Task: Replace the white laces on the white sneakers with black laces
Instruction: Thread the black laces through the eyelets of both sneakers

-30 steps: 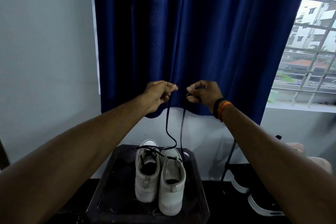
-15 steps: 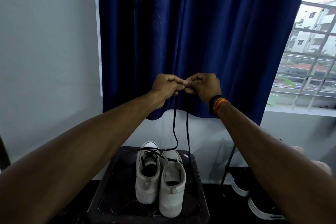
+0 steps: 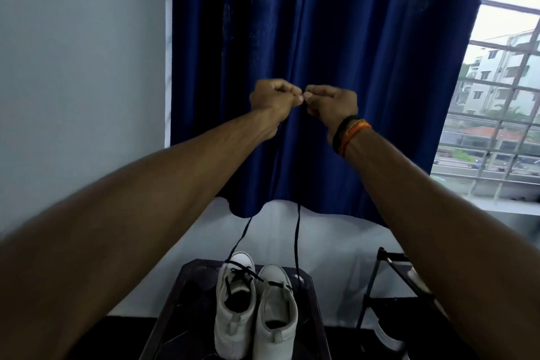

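Both hands have risen higher, pulling the lace (image 3: 297,238) taut. Left hand (image 3: 273,98) and right hand (image 3: 331,102) nearly touch, each pinching a lace end. Its strands run straight down to the sneakers (image 3: 255,305) on the tabletop (image 3: 311,295) below them.

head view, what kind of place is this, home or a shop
Probably a room in a home, upstairs: a blue curtain hangs by a barred window overlooking rooftops, a shoe rack stands below, and white sneakers sit on a small dark table.
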`<state>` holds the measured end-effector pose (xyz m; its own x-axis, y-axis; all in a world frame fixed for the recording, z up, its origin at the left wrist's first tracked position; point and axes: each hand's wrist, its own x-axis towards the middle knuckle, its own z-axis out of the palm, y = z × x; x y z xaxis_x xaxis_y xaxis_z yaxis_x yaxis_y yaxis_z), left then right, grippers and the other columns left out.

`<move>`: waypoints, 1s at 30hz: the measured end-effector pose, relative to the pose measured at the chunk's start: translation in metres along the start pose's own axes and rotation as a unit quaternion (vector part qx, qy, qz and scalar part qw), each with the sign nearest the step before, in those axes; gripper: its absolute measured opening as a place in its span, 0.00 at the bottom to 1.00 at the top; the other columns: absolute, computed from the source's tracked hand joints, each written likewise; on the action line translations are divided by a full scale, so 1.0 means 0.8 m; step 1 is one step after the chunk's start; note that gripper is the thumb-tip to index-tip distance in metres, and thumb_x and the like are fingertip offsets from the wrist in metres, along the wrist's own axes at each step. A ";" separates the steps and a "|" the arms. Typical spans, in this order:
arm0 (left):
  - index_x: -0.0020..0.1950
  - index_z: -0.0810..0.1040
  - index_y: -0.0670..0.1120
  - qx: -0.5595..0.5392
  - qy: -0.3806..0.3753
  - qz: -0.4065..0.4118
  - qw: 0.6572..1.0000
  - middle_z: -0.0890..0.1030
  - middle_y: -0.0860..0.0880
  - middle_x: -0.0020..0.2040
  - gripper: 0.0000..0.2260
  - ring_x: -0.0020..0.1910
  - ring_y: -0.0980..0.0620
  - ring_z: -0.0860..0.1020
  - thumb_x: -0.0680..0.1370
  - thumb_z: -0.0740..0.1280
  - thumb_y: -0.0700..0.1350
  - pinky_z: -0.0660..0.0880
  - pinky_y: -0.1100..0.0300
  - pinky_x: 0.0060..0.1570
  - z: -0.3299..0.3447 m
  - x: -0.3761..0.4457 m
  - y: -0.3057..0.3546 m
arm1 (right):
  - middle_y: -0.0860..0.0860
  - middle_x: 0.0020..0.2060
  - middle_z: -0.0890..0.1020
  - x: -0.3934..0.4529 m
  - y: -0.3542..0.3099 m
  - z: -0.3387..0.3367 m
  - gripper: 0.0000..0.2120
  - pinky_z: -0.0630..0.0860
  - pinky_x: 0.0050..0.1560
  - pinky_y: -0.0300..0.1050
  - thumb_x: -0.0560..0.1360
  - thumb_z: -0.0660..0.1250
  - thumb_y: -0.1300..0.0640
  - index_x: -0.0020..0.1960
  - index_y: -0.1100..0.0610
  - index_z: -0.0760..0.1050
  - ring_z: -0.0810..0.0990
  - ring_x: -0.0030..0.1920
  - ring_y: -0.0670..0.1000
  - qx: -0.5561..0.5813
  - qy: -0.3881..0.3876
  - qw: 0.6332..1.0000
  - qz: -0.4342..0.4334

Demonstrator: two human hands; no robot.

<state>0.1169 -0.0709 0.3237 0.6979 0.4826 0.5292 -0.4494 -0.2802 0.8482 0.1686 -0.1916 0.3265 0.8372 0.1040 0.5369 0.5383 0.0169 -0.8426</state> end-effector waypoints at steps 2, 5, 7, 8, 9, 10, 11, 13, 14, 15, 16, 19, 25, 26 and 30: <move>0.39 0.84 0.47 0.011 0.005 0.027 1.000 0.85 0.53 0.38 0.08 0.39 0.62 0.83 0.71 0.77 0.35 0.76 0.72 0.38 -0.001 0.011 0.025 | 0.51 0.44 0.87 0.012 -0.024 0.002 0.03 0.83 0.54 0.45 0.75 0.74 0.59 0.47 0.53 0.85 0.86 0.48 0.50 0.000 0.015 1.000 -0.004; 0.40 0.85 0.47 0.034 0.003 0.060 0.998 0.85 0.54 0.39 0.07 0.39 0.63 0.82 0.71 0.78 0.35 0.75 0.75 0.36 -0.003 0.023 0.058 | 0.51 0.42 0.87 0.029 -0.058 0.004 0.03 0.84 0.51 0.43 0.76 0.73 0.60 0.45 0.54 0.85 0.86 0.46 0.49 0.005 0.027 1.000 -0.014; 0.43 0.86 0.45 0.036 0.005 0.075 0.997 0.85 0.53 0.39 0.06 0.36 0.65 0.82 0.71 0.77 0.35 0.74 0.75 0.35 -0.002 0.030 0.078 | 0.50 0.41 0.87 0.041 -0.078 0.005 0.04 0.84 0.49 0.43 0.76 0.73 0.60 0.44 0.54 0.85 0.86 0.45 0.49 0.006 0.031 0.999 -0.018; 0.44 0.86 0.44 0.034 0.008 0.081 0.996 0.85 0.52 0.39 0.06 0.35 0.65 0.82 0.72 0.77 0.34 0.74 0.75 0.34 -0.002 0.032 0.086 | 0.50 0.40 0.87 0.046 -0.086 0.007 0.05 0.84 0.47 0.42 0.76 0.72 0.60 0.44 0.53 0.85 0.86 0.44 0.49 0.006 0.034 0.999 -0.017; 0.44 0.86 0.43 0.035 0.012 0.085 0.996 0.85 0.52 0.40 0.05 0.36 0.64 0.82 0.72 0.77 0.34 0.74 0.75 0.34 -0.001 0.035 0.094 | 0.49 0.40 0.87 0.049 -0.095 0.007 0.04 0.83 0.45 0.40 0.77 0.72 0.59 0.45 0.53 0.85 0.86 0.43 0.48 0.005 0.037 0.999 -0.015; 0.44 0.86 0.44 0.035 0.016 0.088 0.995 0.85 0.52 0.40 0.05 0.37 0.63 0.82 0.72 0.76 0.34 0.74 0.75 0.33 0.000 0.037 0.100 | 0.49 0.39 0.87 0.052 -0.102 0.007 0.04 0.82 0.43 0.38 0.77 0.72 0.59 0.46 0.53 0.85 0.85 0.42 0.47 0.005 0.035 0.999 -0.012; 0.44 0.86 0.44 0.035 0.020 0.089 0.995 0.85 0.52 0.40 0.06 0.39 0.62 0.82 0.73 0.76 0.34 0.74 0.75 0.33 0.002 0.039 0.103 | 0.48 0.39 0.86 0.053 -0.108 0.005 0.04 0.81 0.40 0.37 0.78 0.71 0.59 0.46 0.53 0.85 0.84 0.40 0.46 0.010 0.027 1.000 -0.009; 0.43 0.85 0.45 0.023 0.024 0.086 0.996 0.85 0.52 0.41 0.06 0.41 0.61 0.83 0.73 0.76 0.34 0.75 0.75 0.34 0.004 0.042 0.109 | 0.48 0.40 0.82 0.054 -0.117 0.000 0.04 0.78 0.37 0.36 0.79 0.68 0.61 0.46 0.54 0.80 0.80 0.39 0.45 0.031 -0.001 0.999 -0.010; 0.42 0.86 0.45 0.014 0.025 0.082 0.996 0.85 0.51 0.41 0.06 0.42 0.60 0.83 0.73 0.76 0.34 0.76 0.74 0.36 0.006 0.044 0.110 | 0.47 0.40 0.79 0.053 -0.121 -0.001 0.05 0.77 0.36 0.35 0.79 0.67 0.62 0.46 0.54 0.77 0.78 0.38 0.44 0.042 -0.013 0.999 -0.009; 0.42 0.86 0.46 0.003 0.026 0.077 0.997 0.86 0.51 0.41 0.06 0.43 0.60 0.83 0.72 0.76 0.35 0.77 0.73 0.37 0.007 0.045 0.111 | 0.47 0.39 0.78 0.051 -0.124 -0.001 0.05 0.76 0.32 0.33 0.80 0.66 0.62 0.46 0.54 0.76 0.76 0.36 0.43 0.046 -0.021 0.999 -0.004; 0.42 0.86 0.46 -0.006 0.028 0.071 0.997 0.86 0.51 0.41 0.06 0.43 0.59 0.83 0.72 0.76 0.35 0.77 0.72 0.38 0.008 0.045 0.111 | 0.46 0.36 0.77 0.051 -0.125 -0.001 0.05 0.73 0.27 0.32 0.81 0.65 0.61 0.47 0.54 0.76 0.75 0.32 0.42 0.043 -0.023 0.999 0.004; 0.41 0.86 0.47 -0.021 0.032 0.069 0.997 0.86 0.52 0.41 0.07 0.43 0.60 0.83 0.73 0.76 0.35 0.76 0.73 0.37 0.008 0.046 0.114 | 0.46 0.32 0.76 0.051 -0.132 -0.003 0.08 0.70 0.25 0.33 0.81 0.65 0.61 0.43 0.54 0.76 0.73 0.28 0.42 0.033 -0.024 0.999 0.021; 0.40 0.85 0.48 -0.022 0.034 0.072 0.997 0.86 0.52 0.41 0.08 0.44 0.60 0.83 0.73 0.76 0.35 0.75 0.74 0.36 0.005 0.048 0.135 | 0.51 0.38 0.85 0.050 -0.156 -0.005 0.06 0.78 0.33 0.37 0.77 0.69 0.64 0.45 0.58 0.84 0.78 0.33 0.46 0.082 0.007 0.996 0.023; 0.40 0.85 0.48 -0.019 0.036 0.077 0.996 0.86 0.52 0.41 0.08 0.44 0.60 0.83 0.73 0.76 0.35 0.75 0.74 0.36 0.005 0.049 0.139 | 0.51 0.38 0.85 0.050 -0.161 -0.003 0.06 0.78 0.35 0.37 0.77 0.69 0.64 0.45 0.58 0.85 0.78 0.34 0.47 0.088 0.012 0.996 0.021; 0.40 0.85 0.47 -0.023 0.035 0.101 0.994 0.86 0.52 0.41 0.08 0.42 0.61 0.83 0.73 0.75 0.35 0.76 0.74 0.36 0.005 0.055 0.157 | 0.52 0.38 0.80 0.057 -0.180 -0.006 0.06 0.73 0.33 0.38 0.78 0.67 0.64 0.50 0.60 0.84 0.72 0.28 0.45 0.092 0.002 0.996 0.007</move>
<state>0.0931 -0.0885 0.4537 0.5515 0.4778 0.6838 -0.6017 -0.3400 0.7228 0.1298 -0.1936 0.4727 0.8455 0.1012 0.5243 0.4995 0.1973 -0.8435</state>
